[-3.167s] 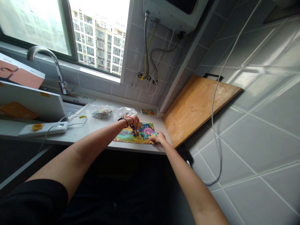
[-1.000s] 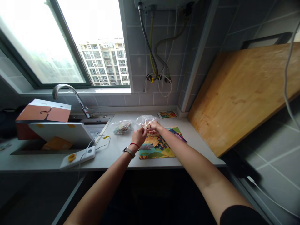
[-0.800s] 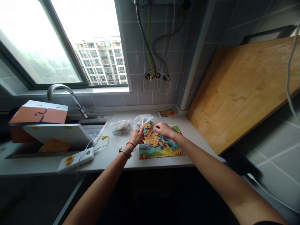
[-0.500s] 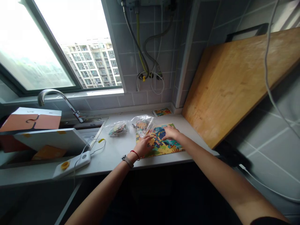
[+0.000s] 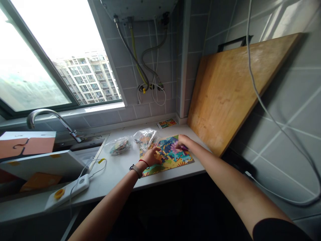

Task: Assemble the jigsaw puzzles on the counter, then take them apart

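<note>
A colourful jigsaw puzzle (image 5: 173, 155) with blue, yellow and purple parts lies flat on the white counter. My left hand (image 5: 152, 156) rests on its left side, fingers apart and slightly bent, with no piece visible in its grip. At the upper right of the puzzle, my right hand (image 5: 182, 140) points its bunched fingers down onto a purple figure; whether a piece is under the fingertips is hidden. Just behind my left hand sits a clear plastic bag (image 5: 146, 137) with loose puzzle pieces. Another bag of pieces (image 5: 120, 146) is further left.
A small picture card (image 5: 167, 124) lies near the wall. On the right leans a large wooden board (image 5: 225, 97). To the left are a white power strip (image 5: 67, 191), the sink with its tap (image 5: 56, 115), and a box (image 5: 27, 145) over the basin. A grey cable (image 5: 258, 90) hangs at right.
My right hand's spread fingers have drawn together over the purple figure, which now shows. My left hand stays on the puzzle's left side. The camera view has shifted.
</note>
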`<control>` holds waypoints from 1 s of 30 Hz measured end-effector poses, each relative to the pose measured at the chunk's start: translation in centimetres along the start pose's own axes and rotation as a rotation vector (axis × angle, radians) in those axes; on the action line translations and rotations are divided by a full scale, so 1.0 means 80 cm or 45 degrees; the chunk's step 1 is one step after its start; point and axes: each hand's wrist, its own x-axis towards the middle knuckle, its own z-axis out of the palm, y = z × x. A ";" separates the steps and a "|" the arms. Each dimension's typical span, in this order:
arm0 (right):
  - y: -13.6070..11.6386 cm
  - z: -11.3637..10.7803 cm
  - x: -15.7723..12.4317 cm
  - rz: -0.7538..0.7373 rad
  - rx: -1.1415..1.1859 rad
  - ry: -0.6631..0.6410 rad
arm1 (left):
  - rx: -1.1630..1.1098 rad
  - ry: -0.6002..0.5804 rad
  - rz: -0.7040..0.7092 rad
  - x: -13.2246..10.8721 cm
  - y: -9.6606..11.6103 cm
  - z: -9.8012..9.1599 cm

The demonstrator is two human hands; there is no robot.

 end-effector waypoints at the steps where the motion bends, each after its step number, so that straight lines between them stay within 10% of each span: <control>1: 0.000 -0.002 -0.001 0.032 -0.063 -0.053 | -0.004 0.004 -0.004 0.000 0.000 0.000; 17: 0.003 -0.009 -0.005 0.139 0.014 -0.362 | -0.160 -0.023 0.009 0.012 0.022 0.006; 30: -0.006 0.023 -0.001 -0.141 0.188 -0.227 | -0.341 -0.085 -0.043 0.027 0.004 -0.001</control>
